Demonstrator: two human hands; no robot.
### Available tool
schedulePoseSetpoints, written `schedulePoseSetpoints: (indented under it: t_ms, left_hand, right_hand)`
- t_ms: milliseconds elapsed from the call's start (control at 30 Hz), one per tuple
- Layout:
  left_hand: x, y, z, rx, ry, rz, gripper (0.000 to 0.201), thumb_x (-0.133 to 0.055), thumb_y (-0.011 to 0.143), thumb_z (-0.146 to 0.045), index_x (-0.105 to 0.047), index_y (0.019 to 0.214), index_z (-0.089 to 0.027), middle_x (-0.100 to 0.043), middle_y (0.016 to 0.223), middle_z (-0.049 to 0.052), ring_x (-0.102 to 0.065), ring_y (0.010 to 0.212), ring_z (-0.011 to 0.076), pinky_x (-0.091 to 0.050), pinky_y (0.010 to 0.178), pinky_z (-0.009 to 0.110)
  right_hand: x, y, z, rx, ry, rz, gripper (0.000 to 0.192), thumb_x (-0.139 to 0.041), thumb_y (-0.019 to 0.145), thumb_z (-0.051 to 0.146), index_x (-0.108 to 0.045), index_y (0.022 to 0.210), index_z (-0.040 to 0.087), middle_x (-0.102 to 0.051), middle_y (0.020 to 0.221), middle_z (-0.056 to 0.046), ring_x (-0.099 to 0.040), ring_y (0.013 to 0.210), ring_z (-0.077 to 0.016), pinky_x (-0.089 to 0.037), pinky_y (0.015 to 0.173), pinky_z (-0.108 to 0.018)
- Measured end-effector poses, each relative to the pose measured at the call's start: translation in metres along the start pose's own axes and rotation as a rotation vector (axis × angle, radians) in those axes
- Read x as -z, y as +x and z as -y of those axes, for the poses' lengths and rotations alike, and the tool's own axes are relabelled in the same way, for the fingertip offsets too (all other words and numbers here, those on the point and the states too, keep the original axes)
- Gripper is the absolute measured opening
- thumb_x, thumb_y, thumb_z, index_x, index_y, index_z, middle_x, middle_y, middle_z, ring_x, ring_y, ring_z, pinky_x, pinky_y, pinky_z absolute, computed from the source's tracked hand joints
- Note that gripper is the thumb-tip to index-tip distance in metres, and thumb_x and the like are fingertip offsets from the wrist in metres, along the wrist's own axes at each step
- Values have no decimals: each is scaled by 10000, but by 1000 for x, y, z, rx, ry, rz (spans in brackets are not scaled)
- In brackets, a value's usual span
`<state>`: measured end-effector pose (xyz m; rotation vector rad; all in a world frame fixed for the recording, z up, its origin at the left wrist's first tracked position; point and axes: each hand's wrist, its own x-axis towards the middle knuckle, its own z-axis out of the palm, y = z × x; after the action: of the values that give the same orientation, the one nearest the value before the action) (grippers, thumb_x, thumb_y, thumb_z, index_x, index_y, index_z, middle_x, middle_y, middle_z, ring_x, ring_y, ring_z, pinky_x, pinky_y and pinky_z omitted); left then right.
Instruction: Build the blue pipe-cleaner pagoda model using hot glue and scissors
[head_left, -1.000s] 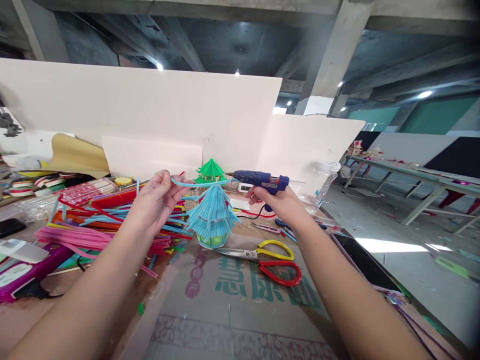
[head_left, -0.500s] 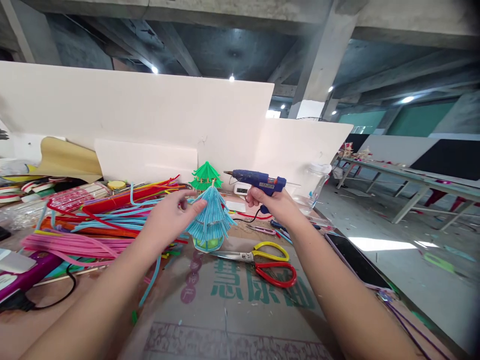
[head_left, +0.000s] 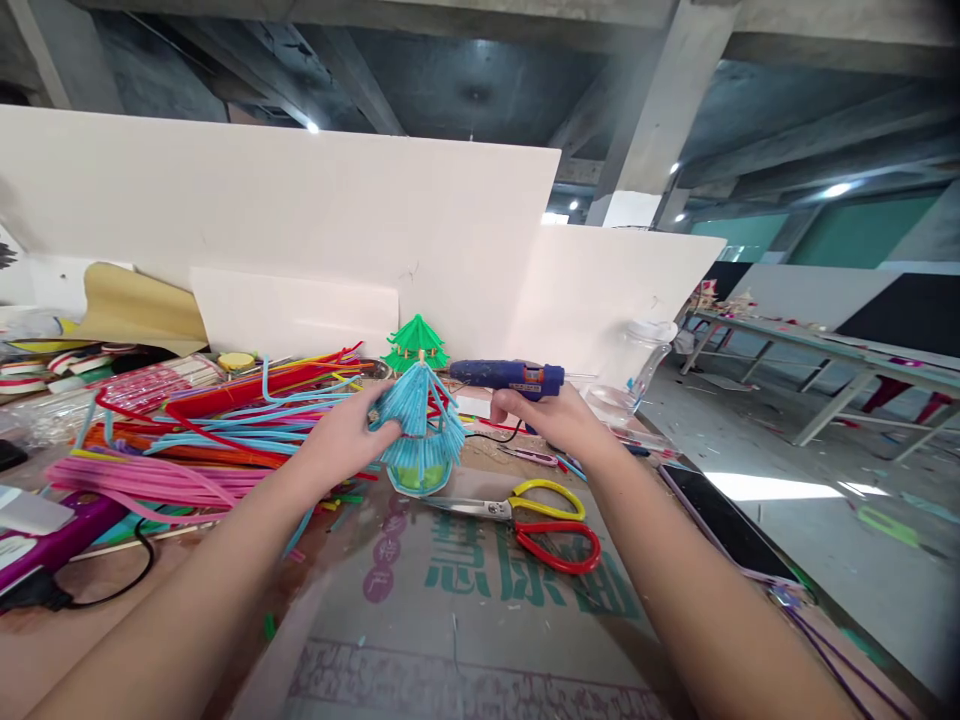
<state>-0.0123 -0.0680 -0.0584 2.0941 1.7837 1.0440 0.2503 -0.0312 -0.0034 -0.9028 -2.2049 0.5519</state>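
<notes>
My left hand (head_left: 346,430) pinches the left side of a small blue tiered pavilion model (head_left: 417,398), made of pipe-cleaner-like strips. Its roof peaks at the top, and a round green-filled base (head_left: 424,480) rests on the work surface. In my right hand (head_left: 562,422) is a dark blue hot glue gun (head_left: 499,376), held level with its nozzle pointing left, close to the roof's upper right side. A green tiered roof model (head_left: 417,338) stands just behind the blue one. Scissors (head_left: 555,500) with one yellow and one red handle lie in front.
Bundles of coloured pipe cleaners (head_left: 150,480) cover the left side. A purple power strip (head_left: 71,550) lies at far left. To the right are a phone (head_left: 727,520) and a clear jar (head_left: 637,365). White boards (head_left: 300,210) stand at the back.
My left hand has closed on the blue model's roof, whose upper tier now looks tilted. The glue gun has lowered slightly, its nozzle nearer the roof. The view has shifted slightly.
</notes>
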Motion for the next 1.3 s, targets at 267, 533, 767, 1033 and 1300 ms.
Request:
schedulePoseSetpoints:
  t_ms: [267, 533, 767, 1033, 1300]
  left_hand:
    - [0, 0, -4, -50, -61, 15, 602, -485, 784, -312, -497, 1370, -175, -630, 1282, 71, -619, 1073, 272, -498, 884, 374]
    - [1, -1, -2, -32, -35, 21, 629, -493, 782, -326, -478, 1393, -175, -633, 1272, 72, -619, 1061, 277, -496, 874, 384]
    - [1, -2, -2, -65, -3, 9, 589, -490, 780, -318, -506, 1354, -186, -623, 1290, 74, -606, 1116, 283, -473, 942, 401]
    - [0, -2, -4, -85, -9, 6, 583, -492, 784, -317, -501, 1351, -183, -617, 1299, 76, -613, 1098, 277, -480, 933, 396]
    - [2, -4, -5, -98, -6, 20, 540, -493, 795, -307, -512, 1326, -205, -641, 1251, 51, -623, 1064, 265, -481, 913, 379]
  right_hand:
    - [-1, 1, -2, -98, -33, -37, 436, -536, 813, 603, -600, 688, 191, -607, 620, -29, -558, 631, -171, -429, 600, -289]
    - [-3, 2, -2, -88, 20, -40, 378, -571, 809, 567, -558, 726, 199, -561, 604, 3, -523, 591, -146, -391, 555, -272]
    - [-4, 2, -2, -91, -3, -33, 399, -559, 816, 583, -586, 748, 191, -544, 595, 10, -488, 569, -133, -357, 536, -265]
    - [-5, 3, -6, -62, -15, -60, 420, -566, 813, 599, -564, 715, 191, -540, 614, 14, -477, 583, -133, -365, 557, -271]
    - [-6, 2, 2, -69, 55, -94, 374, -598, 797, 549, -636, 840, 180, -620, 712, -12, -539, 651, -158, -430, 597, -283]
